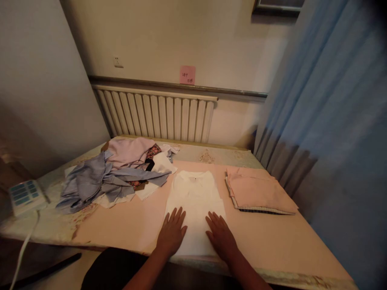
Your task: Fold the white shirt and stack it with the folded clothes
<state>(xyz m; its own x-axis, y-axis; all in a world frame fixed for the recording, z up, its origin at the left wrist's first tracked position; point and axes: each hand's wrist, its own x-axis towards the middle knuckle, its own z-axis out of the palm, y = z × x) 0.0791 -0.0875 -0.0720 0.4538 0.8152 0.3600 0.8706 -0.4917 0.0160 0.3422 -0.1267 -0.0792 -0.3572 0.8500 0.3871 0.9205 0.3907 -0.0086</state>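
Light, even pressure should suit the soft, thin-looking white top [196, 197], which lies on the pink cloth [287, 245] over the tabletop [223, 156] between a rumpled clothes heap [127, 155] and a squared folded stack [256, 189], the left hand [172, 232] and right hand [221, 234] resting palm-down near its sides, fingers spread, gripping nothing.

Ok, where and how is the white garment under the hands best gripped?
Probably pinch both side edges of the white garment, coming from left and right. It lies flat, neckline at the far end, with long sides; the left hand and right hand rest palm-down near those edges.
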